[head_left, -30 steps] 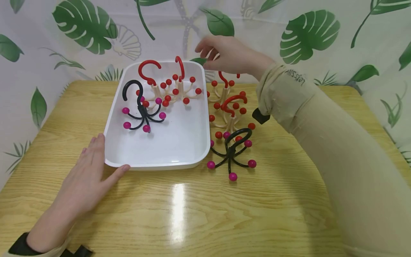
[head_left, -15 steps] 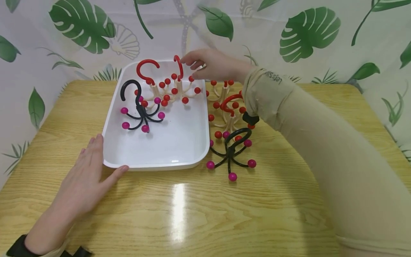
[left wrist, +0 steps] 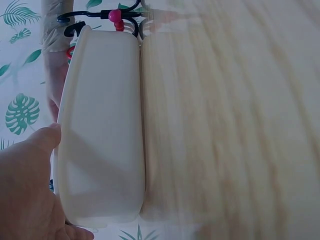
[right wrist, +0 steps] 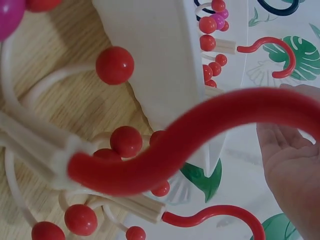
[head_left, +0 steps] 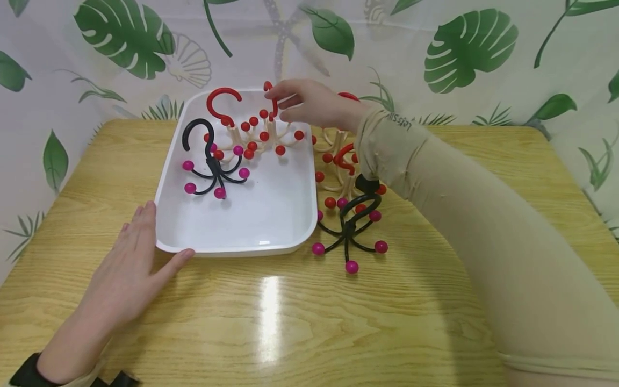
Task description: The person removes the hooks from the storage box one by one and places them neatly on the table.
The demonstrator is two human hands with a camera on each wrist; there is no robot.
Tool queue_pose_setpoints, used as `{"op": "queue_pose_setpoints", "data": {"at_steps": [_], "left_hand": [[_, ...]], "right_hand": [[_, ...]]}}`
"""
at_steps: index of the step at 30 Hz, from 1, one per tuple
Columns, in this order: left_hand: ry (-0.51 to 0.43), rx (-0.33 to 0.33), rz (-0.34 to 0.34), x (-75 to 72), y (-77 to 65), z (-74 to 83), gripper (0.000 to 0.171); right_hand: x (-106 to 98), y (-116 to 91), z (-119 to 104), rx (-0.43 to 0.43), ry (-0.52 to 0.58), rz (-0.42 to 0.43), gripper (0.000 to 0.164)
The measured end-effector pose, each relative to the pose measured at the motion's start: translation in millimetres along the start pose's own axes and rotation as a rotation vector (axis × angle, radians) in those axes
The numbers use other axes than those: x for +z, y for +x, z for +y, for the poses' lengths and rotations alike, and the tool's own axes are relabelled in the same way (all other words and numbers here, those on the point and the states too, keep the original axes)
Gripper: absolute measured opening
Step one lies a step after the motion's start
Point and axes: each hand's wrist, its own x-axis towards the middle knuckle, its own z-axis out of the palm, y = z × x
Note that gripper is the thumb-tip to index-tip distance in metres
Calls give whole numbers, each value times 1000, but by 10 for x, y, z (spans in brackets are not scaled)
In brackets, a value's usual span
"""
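In the head view a white tray (head_left: pixel 237 231) holds two beige hangers with red hooks and red ball tips, the rear right one (head_left: pixel 271 129) and the rear left one (head_left: pixel 235 137). A black hanger (head_left: pixel 213 166) with magenta balls stands ahead of them. My right hand (head_left: pixel 314 105) is at the tray's rear right, its fingertips overlapping the red hook of the rear right hanger, thumb and index finger apart. My left hand (head_left: pixel 128 269) rests against the tray's front left corner with straight fingers along the side and thumb at the front rim.
Right of the tray, a black hanger with magenta balls (head_left: pixel 348 231) stands in front of red-hooked beige hangers (head_left: pixel 349 185), partly hidden by the right sleeve (head_left: pixel 435 156). All are on a wooden table (head_left: pixel 217 333). A leaf-patterned cloth (head_left: pixel 387 37) hangs behind.
My right hand has come left and down from above the tray's right edge to the red hook of the rear right hanger. The left hand and the tray stay put.
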Motion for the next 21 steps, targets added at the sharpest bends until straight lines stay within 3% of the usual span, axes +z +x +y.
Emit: {"op": "queue_pose_setpoints", "data": {"at_steps": [21], "left_hand": [[1, 14, 23, 4, -11, -7, 97]], "right_hand": [[-15, -30, -49, 5, 99, 49, 46]]}}
